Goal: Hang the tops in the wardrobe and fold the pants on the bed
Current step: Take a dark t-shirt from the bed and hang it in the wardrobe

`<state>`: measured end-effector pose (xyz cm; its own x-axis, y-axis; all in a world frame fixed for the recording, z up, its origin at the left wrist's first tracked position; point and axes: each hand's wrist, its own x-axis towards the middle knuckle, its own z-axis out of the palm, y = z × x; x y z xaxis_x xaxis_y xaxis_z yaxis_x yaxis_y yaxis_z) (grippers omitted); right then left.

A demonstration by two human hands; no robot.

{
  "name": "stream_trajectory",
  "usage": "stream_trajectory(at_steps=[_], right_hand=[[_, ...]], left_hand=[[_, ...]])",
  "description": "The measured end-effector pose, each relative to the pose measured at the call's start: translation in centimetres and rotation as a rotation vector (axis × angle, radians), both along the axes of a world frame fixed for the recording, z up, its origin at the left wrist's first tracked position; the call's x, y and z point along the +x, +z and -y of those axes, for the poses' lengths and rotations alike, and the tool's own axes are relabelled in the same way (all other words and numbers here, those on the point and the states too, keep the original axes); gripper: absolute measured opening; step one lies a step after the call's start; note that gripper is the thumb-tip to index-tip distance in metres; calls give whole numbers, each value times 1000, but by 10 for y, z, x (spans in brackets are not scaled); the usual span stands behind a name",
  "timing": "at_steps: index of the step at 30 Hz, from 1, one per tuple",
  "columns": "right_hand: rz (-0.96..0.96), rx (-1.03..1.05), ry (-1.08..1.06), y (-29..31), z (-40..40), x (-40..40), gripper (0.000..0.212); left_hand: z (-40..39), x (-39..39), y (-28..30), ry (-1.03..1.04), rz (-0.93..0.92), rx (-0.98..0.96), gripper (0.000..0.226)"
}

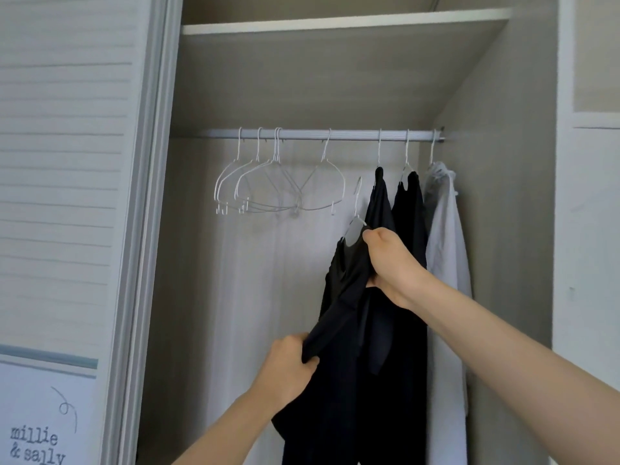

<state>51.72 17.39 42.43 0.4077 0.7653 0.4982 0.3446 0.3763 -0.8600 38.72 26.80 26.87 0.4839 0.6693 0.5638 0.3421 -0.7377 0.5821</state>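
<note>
I see the big open wardrobe (335,78) with a rail (322,134) across its top. Two dark tops and a grey top (446,236) hang at the rail's right end. Below them is the black top (345,280) on a white hanger (357,209). My right hand (391,263) grips its neck, fingers curled tight. My left hand (288,367) pinches its sleeve.

Single head-worn view, near, facing up into the open wardrobe (335,95).
</note>
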Motion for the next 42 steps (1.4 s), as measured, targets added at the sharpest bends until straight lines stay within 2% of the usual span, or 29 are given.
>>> stream_trajectory(at_steps=[9, 18, 26, 28, 30, 32, 35, 42], right_hand=[[69, 85, -112, 64, -21, 18, 20], [194, 151, -144, 118, -65, 54, 25], [257, 274, -221, 155, -76, 56, 9], [285, 266, -248, 157, -77, 57, 7], [300, 240, -256, 158, -85, 65, 15], [329, 219, -285, 157, -89, 69, 9], [405, 174, -363, 155, -89, 79, 27], [603, 7, -594, 138, -91, 98, 40]], left_hand=[[-16, 42, 45, -38, 143, 92, 26], [-64, 84, 93, -48, 133, 228, 24], [-93, 120, 127, -12, 250, 309, 20], [-98, 127, 130, -19, 247, 305, 20], [-105, 131, 131, -20, 231, 307, 22], [-110, 135, 130, -23, 218, 308, 24], [-119, 139, 125, -33, 200, 299, 26], [-124, 139, 95, -89, 109, 308, 31]])
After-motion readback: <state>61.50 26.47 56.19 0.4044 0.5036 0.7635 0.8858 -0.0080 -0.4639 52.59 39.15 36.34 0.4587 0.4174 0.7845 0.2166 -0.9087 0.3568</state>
